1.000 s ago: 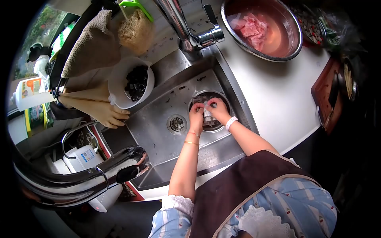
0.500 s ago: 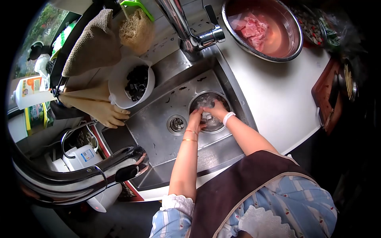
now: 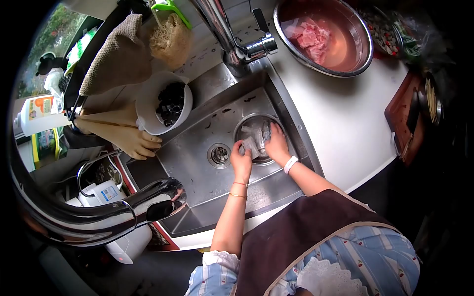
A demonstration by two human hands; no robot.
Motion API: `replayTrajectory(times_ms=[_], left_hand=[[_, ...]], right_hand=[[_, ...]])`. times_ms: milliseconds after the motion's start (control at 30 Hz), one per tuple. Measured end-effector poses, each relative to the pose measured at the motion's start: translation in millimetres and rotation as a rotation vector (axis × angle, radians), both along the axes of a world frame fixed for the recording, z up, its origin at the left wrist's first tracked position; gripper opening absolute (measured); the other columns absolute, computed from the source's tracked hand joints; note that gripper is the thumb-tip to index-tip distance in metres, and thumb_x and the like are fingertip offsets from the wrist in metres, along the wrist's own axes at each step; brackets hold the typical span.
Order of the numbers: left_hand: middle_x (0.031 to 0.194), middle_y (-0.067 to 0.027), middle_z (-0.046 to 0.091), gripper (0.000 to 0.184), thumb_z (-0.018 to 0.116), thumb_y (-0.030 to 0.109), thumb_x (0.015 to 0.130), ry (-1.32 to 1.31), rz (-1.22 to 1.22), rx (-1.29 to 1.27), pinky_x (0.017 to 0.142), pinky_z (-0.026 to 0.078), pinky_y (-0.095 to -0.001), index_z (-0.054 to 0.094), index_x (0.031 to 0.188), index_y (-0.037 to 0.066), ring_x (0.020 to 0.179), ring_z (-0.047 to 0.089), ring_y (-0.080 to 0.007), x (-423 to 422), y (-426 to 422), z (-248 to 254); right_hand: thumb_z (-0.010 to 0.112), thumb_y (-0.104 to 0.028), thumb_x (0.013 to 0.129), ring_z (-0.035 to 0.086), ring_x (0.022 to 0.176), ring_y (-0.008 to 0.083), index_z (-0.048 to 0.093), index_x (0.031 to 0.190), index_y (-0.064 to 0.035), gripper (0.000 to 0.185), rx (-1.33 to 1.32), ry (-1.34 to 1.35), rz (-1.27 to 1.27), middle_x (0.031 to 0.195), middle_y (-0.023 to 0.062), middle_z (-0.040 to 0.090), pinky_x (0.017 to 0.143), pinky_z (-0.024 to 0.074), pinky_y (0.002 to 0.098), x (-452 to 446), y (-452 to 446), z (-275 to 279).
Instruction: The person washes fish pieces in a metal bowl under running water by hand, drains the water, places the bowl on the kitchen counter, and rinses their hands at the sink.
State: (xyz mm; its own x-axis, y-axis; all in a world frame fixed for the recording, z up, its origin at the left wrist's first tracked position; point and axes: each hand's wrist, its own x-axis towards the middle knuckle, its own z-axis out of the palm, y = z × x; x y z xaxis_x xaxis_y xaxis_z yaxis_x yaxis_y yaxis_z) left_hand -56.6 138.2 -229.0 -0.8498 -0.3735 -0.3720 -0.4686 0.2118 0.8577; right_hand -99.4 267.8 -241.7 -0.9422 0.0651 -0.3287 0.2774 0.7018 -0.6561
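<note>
A round metal bowl [image 3: 240,124] stands in the steel sink [image 3: 207,180], holding pale, translucent, wet pieces [image 3: 255,132] whose kind I cannot make out. My left hand [image 3: 241,162] is at the bowl's near-left rim, its fingers closed on one thin whitish piece [image 3: 251,146]. Over the right side of the bowl, my right hand [image 3: 277,144] has its fingers curled round a greyish, shiny piece [image 3: 266,133]. Part of the bowl's contents is hidden behind the hands.
Left of the bowl is the drain [image 3: 218,155]. A white container [image 3: 144,118] with dark pieces sits at the sink's back-left corner. The tall faucet [image 3: 228,42] arches over the sink's left side. A basin [image 3: 364,61] with pink meat in water stands on the counter [image 3: 340,123].
Both hands have lifted slightly and moved apart. The pale piece in my left hand and the greyish one in my right now show clearly.
</note>
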Motion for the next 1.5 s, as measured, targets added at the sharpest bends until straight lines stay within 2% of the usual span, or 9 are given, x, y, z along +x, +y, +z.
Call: replayTrajectory(times_ms=[200,600,833,900,933,1067,1200,1300,1500], left_hand=[[0.115,-0.0158,0.054,0.063,0.054,-0.005,0.071,-0.053,-0.005,0.07,0.077,0.047,-0.0265,0.035,0.131,-0.007,0.088,0.058,-0.0191,-1,1,-27],[0.111,-0.0222,0.053,0.051,0.052,-0.008,0.08,-0.198,0.247,0.643,0.067,0.057,-0.0263,0.035,0.128,-0.01,0.084,0.062,-0.0228,-19,12,2],[0.124,-0.0214,0.046,0.054,0.044,-0.009,0.079,-0.17,0.187,0.505,0.083,0.051,-0.029,0.034,0.132,-0.007,0.103,0.057,-0.0262,-2,4,23],[0.133,-0.0176,0.042,0.058,0.044,-0.007,0.078,-0.098,-0.246,0.024,0.099,0.037,-0.0293,0.031,0.134,-0.007,0.118,0.046,-0.0247,6,-3,5],[0.139,-0.0212,0.034,0.056,0.05,0.002,0.081,-0.19,-0.197,0.138,0.108,0.022,-0.0312,0.033,0.133,-0.007,0.131,0.031,-0.0241,3,-3,4],[0.135,-0.0176,0.041,0.047,0.046,0.019,0.091,-0.125,0.063,0.408,0.102,0.031,-0.0308,0.039,0.13,-0.006,0.126,0.038,-0.0236,-24,6,-16],[0.128,-0.008,0.047,0.049,0.038,0.042,0.096,-0.361,0.155,0.929,0.097,0.036,-0.0308,0.045,0.125,0.004,0.12,0.042,-0.0197,-47,-5,-29],[0.128,-0.0081,0.048,0.05,0.035,0.043,0.096,-0.275,0.173,0.887,0.097,0.037,-0.0307,0.043,0.127,0.004,0.117,0.044,-0.0182,-48,-3,-32],[0.126,-0.0085,0.049,0.046,0.034,0.035,0.098,-0.02,0.087,0.762,0.099,0.034,-0.0284,0.043,0.13,0.003,0.115,0.046,-0.017,-29,11,12]], right_hand=[[0.068,-0.014,0.07,0.04,0.117,0.0352,0.047,0.12,-0.0029,0.056,0.166,-0.015,0.221,0.122,0.0159,0.044,0.091,0.0412,0.0442,-6,-19,17],[0.051,-0.024,0.087,0.056,0.089,0.0418,0.061,0.086,0.0037,0.03,-0.106,-0.197,-0.062,0.093,0.0263,0.06,0.079,0.043,0.0468,-12,1,-13],[0.054,-0.012,0.081,0.061,0.082,0.0374,0.063,0.082,0.0025,0.017,-0.382,-0.34,-0.09,0.081,0.0242,0.062,0.073,0.0463,0.0411,7,25,-18],[0.054,-0.004,0.079,0.063,0.077,0.0285,0.063,0.082,0.0051,0.013,-0.207,-0.144,-0.036,0.078,0.0162,0.065,0.073,0.0476,0.0332,-2,24,16],[0.053,-0.004,0.076,0.061,0.092,0.0332,0.061,0.097,0.0046,0.024,-0.179,-0.212,-0.037,0.095,0.0217,0.064,0.085,0.0452,0.033,-8,25,20],[0.055,-0.018,0.079,0.044,0.119,0.0366,0.043,0.128,0.0002,0.053,-0.376,-0.185,-0.142,0.126,0.0259,0.047,0.1,0.0339,0.0361,-20,10,-20],[0.064,-0.036,0.077,0.039,0.123,0.0384,0.043,0.127,-0.0002,0.065,-0.069,-0.305,-0.063,0.132,0.0259,0.04,0.1,0.034,0.0391,-27,-17,-45],[0.066,-0.037,0.075,0.043,0.119,0.037,0.044,0.126,0.0008,0.067,-0.466,-0.348,-0.073,0.128,0.026,0.044,0.098,0.0359,0.0387,-28,-12,-45],[0.067,-0.027,0.071,0.048,0.114,0.0336,0.048,0.117,0.0012,0.057,-0.661,-0.257,-0.17,0.12,0.0244,0.051,0.093,0.0395,0.0381,-22,-4,0]])
